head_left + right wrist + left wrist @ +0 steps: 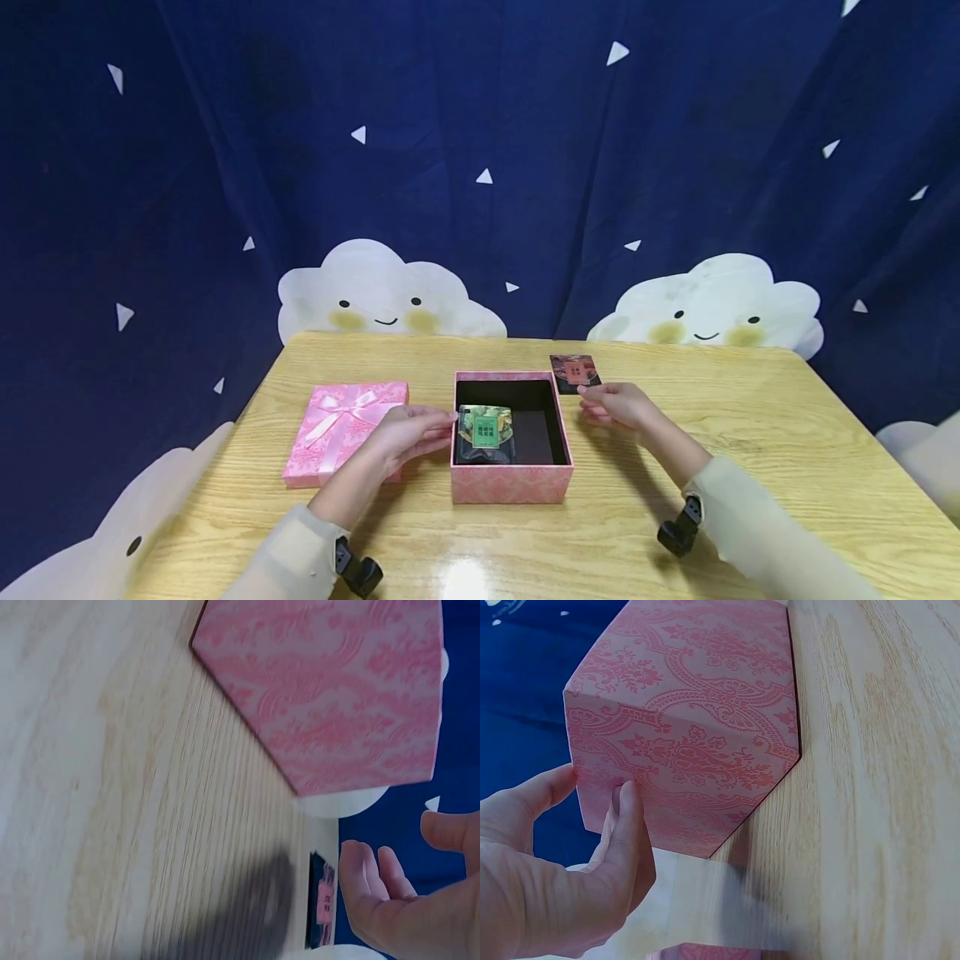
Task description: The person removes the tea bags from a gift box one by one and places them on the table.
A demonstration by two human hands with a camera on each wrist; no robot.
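A pink patterned gift box (510,485) stands without its lid at the middle of the table, dark inside. In its left half leans a black packet with a green label (485,433). My left hand (408,435) touches the box's left wall with fingertips, the thumb at the rim; the left wrist view shows this hand (577,877) against the patterned side. Behind the box's right corner lies a black packet with a red label (575,373). Just in front of that packet is my right hand (618,406), fingers loosely bent and nothing held, raised over its shadow in the right wrist view.
The pink lid with a ribbon bow (345,433) lies left of the box, beside my left forearm. The wooden table (750,417) ends at a dark blue curtain (480,100) with white triangles and cloud shapes.
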